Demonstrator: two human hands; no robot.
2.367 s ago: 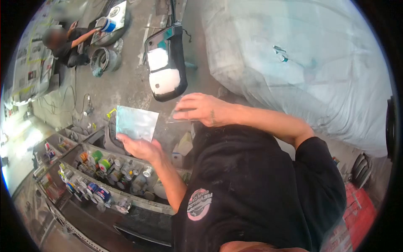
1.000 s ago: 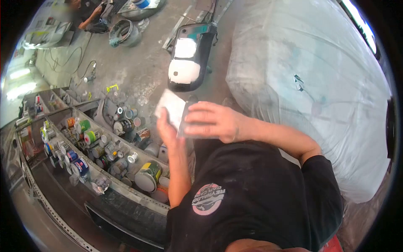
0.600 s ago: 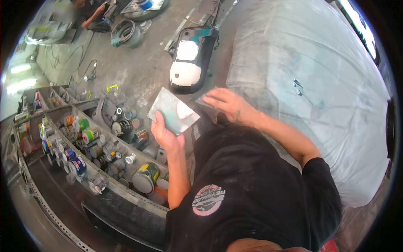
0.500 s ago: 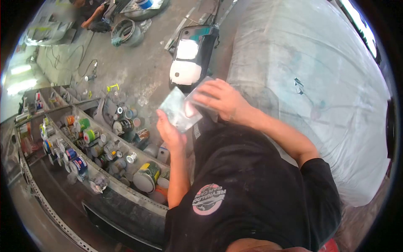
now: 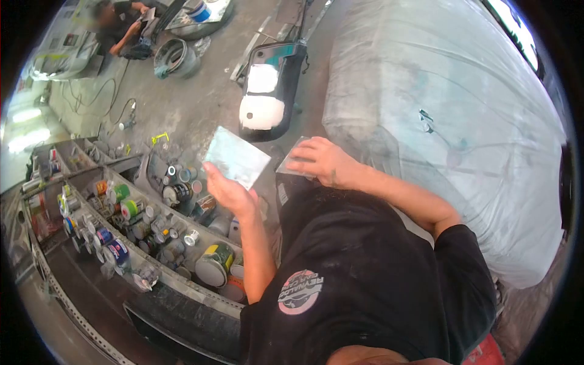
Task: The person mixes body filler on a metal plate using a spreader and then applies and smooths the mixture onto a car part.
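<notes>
My left hand [image 5: 231,190] is closed on the lower edge of a flat, pale rectangular plate [image 5: 236,155], its face smeared whitish. To the right, apart from the plate, my right hand [image 5: 327,163] grips a thin translucent spreader [image 5: 291,163], its fingers laid over the sheet and the thumb out of sight. Beyond both hands lies a dark panel [image 5: 277,131] bearing two patches of white paste [image 5: 261,114].
At left, a compartmented rack [image 5: 182,271] holds several paint cans [image 5: 214,264]. A grey bucket [image 5: 176,59] stands on the floor near another person [image 5: 121,27] at the upper left. A large covered shape [image 5: 450,121] fills the right side.
My hands have come apart: the plate moved left and the spreader drew back from its face. The view shifted slightly, and more of the other person shows.
</notes>
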